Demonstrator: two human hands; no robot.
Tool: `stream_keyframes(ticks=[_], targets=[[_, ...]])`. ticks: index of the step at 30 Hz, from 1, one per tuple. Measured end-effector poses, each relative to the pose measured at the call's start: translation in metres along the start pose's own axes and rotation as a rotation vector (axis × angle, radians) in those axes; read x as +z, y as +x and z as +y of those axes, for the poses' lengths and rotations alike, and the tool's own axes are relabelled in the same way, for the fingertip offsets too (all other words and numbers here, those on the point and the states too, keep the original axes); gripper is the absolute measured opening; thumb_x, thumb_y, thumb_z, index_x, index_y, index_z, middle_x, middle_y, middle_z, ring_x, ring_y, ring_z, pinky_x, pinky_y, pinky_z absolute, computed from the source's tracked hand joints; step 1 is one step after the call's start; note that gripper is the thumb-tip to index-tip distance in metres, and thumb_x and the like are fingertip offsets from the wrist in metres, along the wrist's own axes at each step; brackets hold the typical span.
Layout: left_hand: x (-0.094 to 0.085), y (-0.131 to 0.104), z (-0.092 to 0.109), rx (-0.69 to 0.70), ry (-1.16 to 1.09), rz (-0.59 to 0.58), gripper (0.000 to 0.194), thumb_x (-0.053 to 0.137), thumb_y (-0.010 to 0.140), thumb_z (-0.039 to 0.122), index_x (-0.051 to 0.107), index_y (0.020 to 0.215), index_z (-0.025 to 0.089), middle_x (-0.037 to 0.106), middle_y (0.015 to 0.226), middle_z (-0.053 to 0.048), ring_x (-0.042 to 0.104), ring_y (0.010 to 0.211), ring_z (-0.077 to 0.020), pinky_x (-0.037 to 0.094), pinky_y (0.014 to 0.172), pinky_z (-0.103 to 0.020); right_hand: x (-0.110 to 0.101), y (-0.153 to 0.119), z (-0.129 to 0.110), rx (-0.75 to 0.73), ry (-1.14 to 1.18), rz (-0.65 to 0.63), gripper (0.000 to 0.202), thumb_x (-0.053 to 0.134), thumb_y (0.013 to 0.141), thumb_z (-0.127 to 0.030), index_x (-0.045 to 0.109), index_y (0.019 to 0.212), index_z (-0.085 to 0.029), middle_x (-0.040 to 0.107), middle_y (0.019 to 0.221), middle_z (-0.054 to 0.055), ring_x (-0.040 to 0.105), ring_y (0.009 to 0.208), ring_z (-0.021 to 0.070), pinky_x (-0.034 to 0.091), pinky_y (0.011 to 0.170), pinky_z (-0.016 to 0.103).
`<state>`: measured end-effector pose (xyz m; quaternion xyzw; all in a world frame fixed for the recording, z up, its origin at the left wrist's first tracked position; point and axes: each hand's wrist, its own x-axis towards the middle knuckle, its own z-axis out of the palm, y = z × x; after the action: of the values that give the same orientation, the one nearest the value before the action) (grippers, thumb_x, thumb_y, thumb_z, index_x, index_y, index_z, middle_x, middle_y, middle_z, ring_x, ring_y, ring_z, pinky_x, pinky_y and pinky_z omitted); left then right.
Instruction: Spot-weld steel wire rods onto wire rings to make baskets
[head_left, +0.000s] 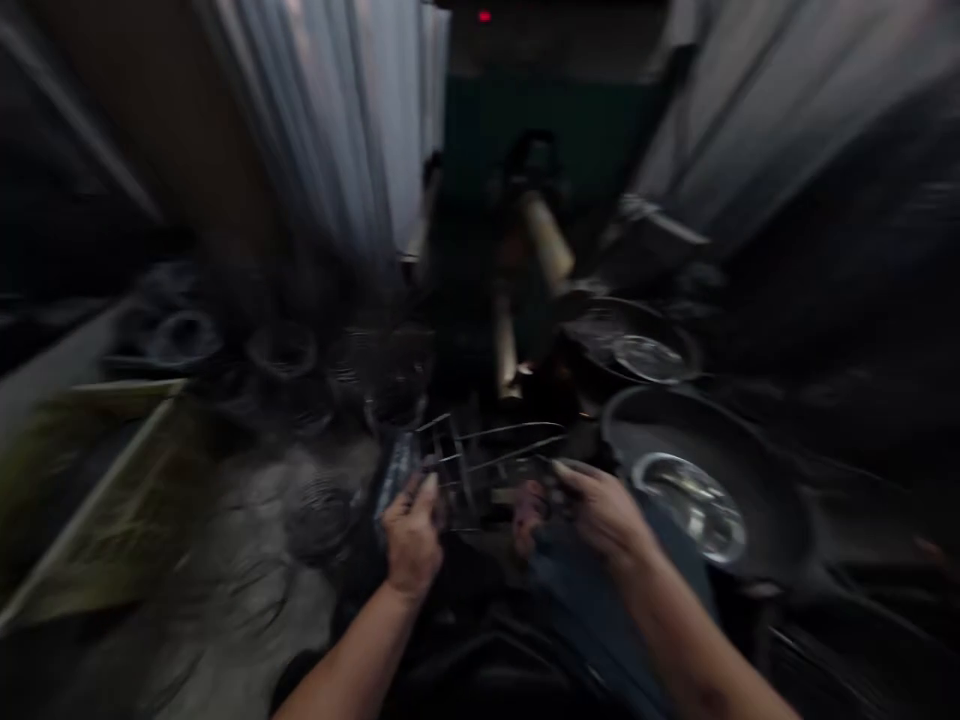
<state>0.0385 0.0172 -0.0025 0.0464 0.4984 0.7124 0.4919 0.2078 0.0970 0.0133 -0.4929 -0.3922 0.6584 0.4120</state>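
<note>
Motion blur softens the whole view. A frame of thin bent metal wire (469, 455) spans the space in front of my lap, between both hands. My left hand (414, 535) is closed, with thumb and fingers pinched at the left end of the wire frame. Opposite it, my right hand (606, 512) is closed too, its fingertips at the right end of the wire. The exact grip points are smeared. A bare foot (529, 515) shows just behind the wire, between the hands.
To my right sits a wide dark basin (776, 510) holding a shiny round metal piece (694, 505). Behind it is another pan (577, 325). A yellowish crate (127, 400) stands at left, near several ring-shaped pieces (184, 338). Corrugated sheets (352, 110) rise beyond.
</note>
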Motion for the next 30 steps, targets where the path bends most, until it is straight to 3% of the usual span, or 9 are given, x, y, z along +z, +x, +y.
stream_keyframes(ticks=[1, 3, 7, 14, 19, 23, 26, 28, 30], targets=[[0.002, 0.003, 0.0, 0.0, 0.004, 0.013, 0.051, 0.085, 0.055, 0.041, 0.074, 0.099, 0.018, 0.058, 0.059, 0.004, 0.045, 0.047, -0.0047, 0.034, 0.044, -0.017, -0.005, -0.003, -0.005, 0.015, 0.037, 0.033, 0.024, 0.075, 0.074, -0.035, 0.063, 0.077, -0.014, 0.059, 0.063, 0.001, 0.054, 0.051, 0.0114, 0.043, 0.045, 0.023], [0.007, 0.008, -0.001, 0.05, 0.083, 0.085, 0.053, 0.084, 0.056, 0.041, 0.073, 0.103, 0.019, 0.062, 0.064, 0.003, 0.049, 0.049, -0.0058, 0.037, 0.045, -0.017, -0.004, 0.0, -0.013, 0.115, 0.343, -0.024, 0.025, 0.081, 0.062, -0.025, 0.061, 0.071, -0.014, 0.056, 0.057, -0.001, 0.05, 0.046, 0.0089, 0.036, 0.04, 0.02], [0.013, 0.007, -0.003, 0.114, 0.169, 0.138, 0.048, 0.081, 0.06, 0.038, 0.072, 0.105, 0.022, 0.068, 0.076, 0.001, 0.057, 0.057, -0.0075, 0.045, 0.05, -0.017, 0.012, 0.01, -0.018, 0.135, 0.573, -0.03, 0.024, 0.08, 0.058, -0.017, 0.06, 0.071, -0.014, 0.062, 0.058, 0.002, 0.05, 0.044, 0.0084, 0.034, 0.04, 0.018], [0.018, 0.002, -0.007, 0.154, 0.206, 0.138, 0.043, 0.078, 0.064, 0.037, 0.072, 0.105, 0.022, 0.07, 0.084, 0.0, 0.063, 0.069, -0.0115, 0.052, 0.062, -0.021, 0.01, -0.005, -0.017, 0.123, 0.672, 0.054, 0.025, 0.081, 0.055, -0.018, 0.062, 0.069, -0.013, 0.063, 0.058, 0.001, 0.049, 0.044, 0.0068, 0.033, 0.039, 0.016], [0.015, -0.001, -0.01, 0.217, 0.297, 0.115, 0.039, 0.077, 0.066, 0.036, 0.072, 0.103, 0.023, 0.072, 0.099, -0.002, 0.066, 0.085, -0.016, 0.054, 0.075, -0.025, 0.012, 0.0, -0.018, 0.079, 0.639, 0.086, 0.025, 0.08, 0.055, -0.021, 0.061, 0.069, -0.014, 0.063, 0.057, 0.0, 0.047, 0.042, 0.0066, 0.032, 0.038, 0.017], [0.004, 0.002, -0.009, 0.191, 0.505, 0.045, 0.038, 0.076, 0.068, 0.04, 0.073, 0.101, 0.023, 0.072, 0.103, -0.005, 0.065, 0.1, -0.0219, 0.05, 0.093, -0.034, 0.014, 0.007, -0.018, 0.001, 0.558, 0.115, 0.025, 0.077, 0.056, -0.024, 0.057, 0.068, -0.016, 0.06, 0.053, -0.002, 0.044, 0.037, 0.0065, 0.03, 0.035, 0.018], [-0.011, 0.008, -0.003, 0.102, 0.666, 0.021, 0.042, 0.075, 0.066, 0.048, 0.074, 0.098, 0.02, 0.073, 0.098, -0.008, 0.065, 0.101, -0.0263, 0.049, 0.095, -0.039, 0.015, 0.005, -0.016, -0.029, 0.495, 0.139, 0.023, 0.074, 0.057, -0.025, 0.057, 0.069, -0.017, 0.059, 0.051, -0.003, 0.045, 0.035, 0.0073, 0.03, 0.034, 0.018], [-0.017, 0.013, 0.001, 0.202, 0.802, 0.016, 0.046, 0.073, 0.066, 0.052, 0.074, 0.099, 0.019, 0.072, 0.099, -0.009, 0.063, 0.103, -0.0284, 0.047, 0.096, -0.042, 0.015, 0.002, -0.013, -0.044, 0.45, 0.144, 0.021, 0.073, 0.057, -0.025, 0.057, 0.068, -0.016, 0.059, 0.05, -0.003, 0.045, 0.035, 0.0075, 0.031, 0.033, 0.018], [-0.017, 0.016, 0.005, 0.475, 0.975, -0.032, 0.048, 0.067, 0.071, 0.055, 0.073, 0.103, 0.02, 0.069, 0.106, -0.01, 0.059, 0.11, -0.0297, 0.042, 0.101, -0.044, 0.015, -0.001, -0.01, -0.047, 0.406, 0.146, 0.019, 0.072, 0.055, -0.026, 0.058, 0.064, -0.016, 0.06, 0.049, -0.002, 0.045, 0.033, 0.0074, 0.031, 0.033, 0.018]])
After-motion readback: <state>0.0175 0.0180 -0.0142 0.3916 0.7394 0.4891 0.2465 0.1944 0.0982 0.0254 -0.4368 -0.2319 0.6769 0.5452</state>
